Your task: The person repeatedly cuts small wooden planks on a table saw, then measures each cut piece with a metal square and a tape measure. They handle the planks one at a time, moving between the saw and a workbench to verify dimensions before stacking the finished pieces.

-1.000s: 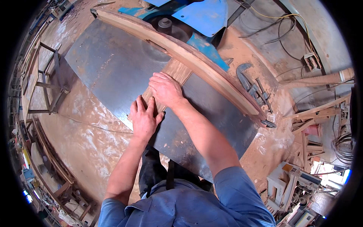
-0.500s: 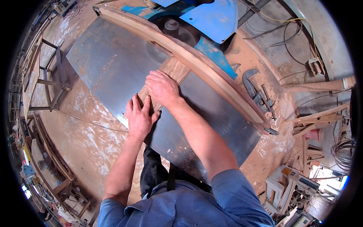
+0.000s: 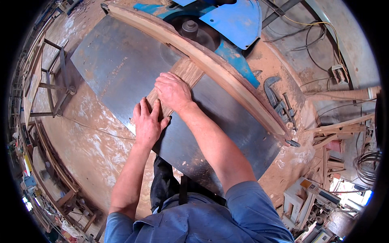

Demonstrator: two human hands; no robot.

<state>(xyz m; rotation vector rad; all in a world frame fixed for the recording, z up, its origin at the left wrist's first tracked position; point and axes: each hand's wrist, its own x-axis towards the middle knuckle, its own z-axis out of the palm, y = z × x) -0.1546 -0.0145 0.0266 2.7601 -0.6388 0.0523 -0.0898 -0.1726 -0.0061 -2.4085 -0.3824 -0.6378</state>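
A short wooden board [image 3: 189, 72] lies flat on the grey metal machine table [image 3: 121, 69], its far end at a long wooden fence [image 3: 210, 62]. My right hand [image 3: 172, 91] is closed over the middle of the board, its fingers together and bent across the top. At the near end, my left hand [image 3: 148, 121] holds the board with its thumb on the right side and its fingers on the top and far-left side. The two hands almost touch. Beyond the fence stands a round dark spindle [image 3: 189, 28]. Whatever part of the board reaches under the fence is hidden.
Blue metal guards [image 3: 235, 22] surround the spindle. A clamp [image 3: 275, 95] sits by the fence's right side. A ribbed hose [image 3: 344, 94] and wood offcuts [image 3: 338, 131] are at right. A metal-legged stand [image 3: 60, 87] is at left. Sawdust covers the floor.
The fence and spindle appear slightly farther right and lower in the picture. A little more of the board shows between my right hand and the fence. Both hands keep their hold.
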